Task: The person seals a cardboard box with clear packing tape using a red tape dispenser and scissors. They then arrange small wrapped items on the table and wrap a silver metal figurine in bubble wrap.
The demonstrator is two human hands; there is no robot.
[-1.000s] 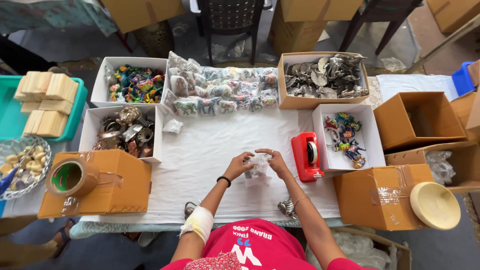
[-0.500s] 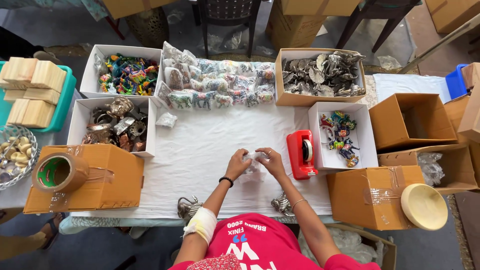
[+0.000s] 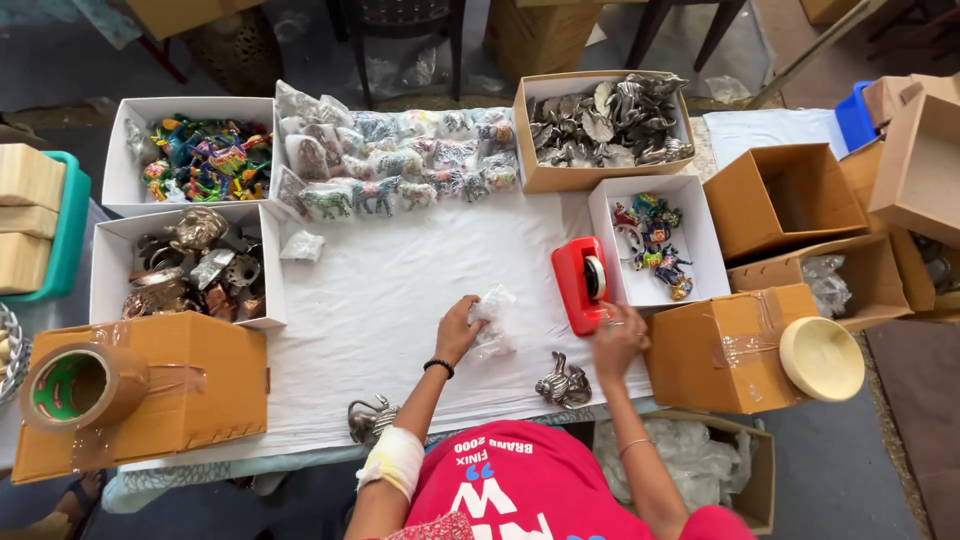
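Observation:
My left hand holds a small clear plastic-wrapped packet against the white tablecloth. My right hand is at the lower end of the red tape dispenser, fingers curled there; whether it grips anything I cannot tell. A silver metal animal figurine lies by the near table edge between my arms. A second metal figurine sits at the edge, left of my left forearm.
Rows of bagged painted animal figures lie at the back. White boxes hold colourful figures, metal pieces and a few toys. A box of silver figurines, open cartons, taped cartons, a tape roll and a bowl surround them.
My right hand left the packet and moved right to the tape dispenser. My left hand stayed with the packet. The view shifted slightly.

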